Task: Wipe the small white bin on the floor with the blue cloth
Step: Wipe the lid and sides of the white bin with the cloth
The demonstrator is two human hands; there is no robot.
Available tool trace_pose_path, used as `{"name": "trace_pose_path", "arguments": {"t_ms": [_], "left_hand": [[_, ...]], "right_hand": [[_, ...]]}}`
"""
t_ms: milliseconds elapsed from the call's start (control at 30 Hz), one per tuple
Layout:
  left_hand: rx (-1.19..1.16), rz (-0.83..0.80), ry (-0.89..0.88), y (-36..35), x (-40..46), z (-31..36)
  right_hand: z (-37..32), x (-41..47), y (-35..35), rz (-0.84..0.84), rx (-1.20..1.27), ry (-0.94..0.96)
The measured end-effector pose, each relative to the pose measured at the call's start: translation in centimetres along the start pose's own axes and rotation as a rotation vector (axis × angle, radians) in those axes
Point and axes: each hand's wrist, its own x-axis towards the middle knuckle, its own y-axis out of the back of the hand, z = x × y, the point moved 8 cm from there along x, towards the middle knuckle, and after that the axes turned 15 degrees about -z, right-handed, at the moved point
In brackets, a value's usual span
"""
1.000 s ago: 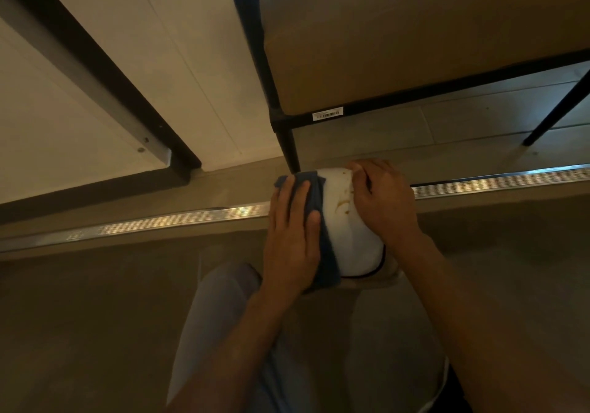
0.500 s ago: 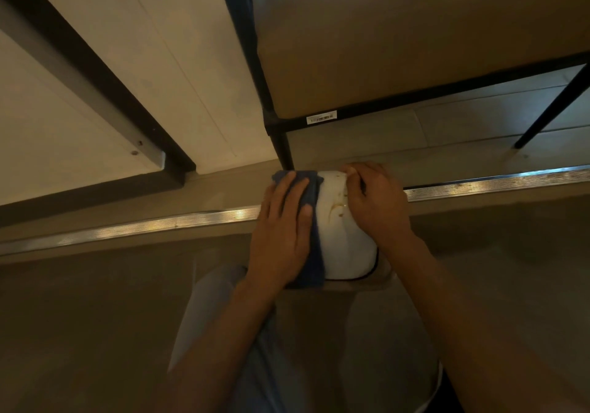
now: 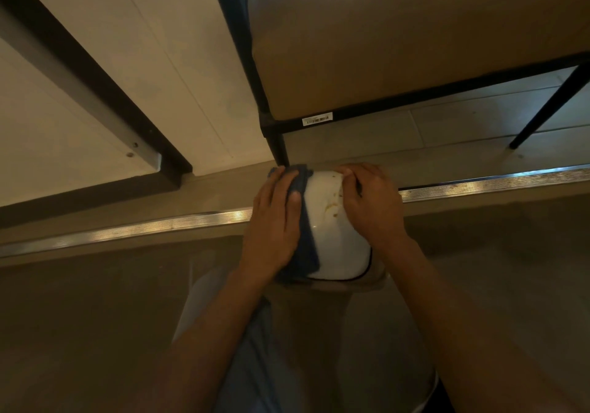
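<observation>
Two hands on small white bin [image 3: 332, 237], on floor by a black frame leg. Left hand [image 3: 274, 230] presses blue cloth [image 3: 303, 240] flat w/ straight fingers; right hand [image 3: 372, 205] fingers curl over rim. Risk: brown stains [image 3: 332, 210] sit beside right hand, not under cloth, prob get missed; bin could tip if grip slackens.

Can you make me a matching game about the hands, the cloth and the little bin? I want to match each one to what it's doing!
Things:
1. left hand
2. right hand
3. blue cloth
4. white bin

What fits:
A. has brown smudges on its top
B. lies flat on the cloth, fingers straight
C. is pressed between a hand and the bin's left side
D. grips the bin's far right edge with curled fingers

Right pairs: 1-B, 2-D, 3-C, 4-A
</observation>
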Motion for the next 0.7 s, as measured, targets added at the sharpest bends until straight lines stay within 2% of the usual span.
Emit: {"name": "trace_pose_path", "arguments": {"t_ms": [67, 133, 233, 300, 367, 400, 500, 567, 633, 700], "left_hand": [[0.023, -0.026, 0.097, 0.3, 3.9, -0.2], [0.191, -0.055, 0.126, -0.3, 5.6, 0.3], [0.493, -0.070, -0.067, -2.8, 2.2, 1.9], [0.529, -0.099, -0.180, -3.4, -0.8, 1.9], [0.463, -0.106, -0.236, -2.3, -1.4, 1.0], [0.388, -0.095, -0.205, -1.5, -0.6, 0.3], [0.169, -0.100, 0.065, -0.2, 4.4, -1.5], [0.263, -0.126, 0.141, -0.9, 6.3, -1.0], [0.413, -0.081, 0.011, -1.8, 5.2, 1.1], [0.463, -0.053, -0.171, -2.4, 2.2, 2.3]], "right_hand": [[-0.1, 0.1, -0.1, 0.004, -0.008, -0.004], [0.2, 0.2, 0.0, 0.011, 0.001, -0.010], [0.3, 0.3, 0.2, 0.014, 0.019, 0.007], [0.2, 0.2, -0.1, 0.000, 0.000, -0.004], [0.0, 0.0, -0.4, -0.006, -0.027, -0.006], [0.0, 0.0, -0.4, -0.007, -0.036, -0.004], [0.0, 0.1, -0.2, -0.004, -0.034, -0.001], [-0.2, 0.0, -0.2, 0.003, -0.024, 0.006], [-0.4, -0.1, -0.2, 0.013, -0.016, 0.020], [-0.4, -0.1, -0.1, 0.014, -0.009, 0.017]]}}
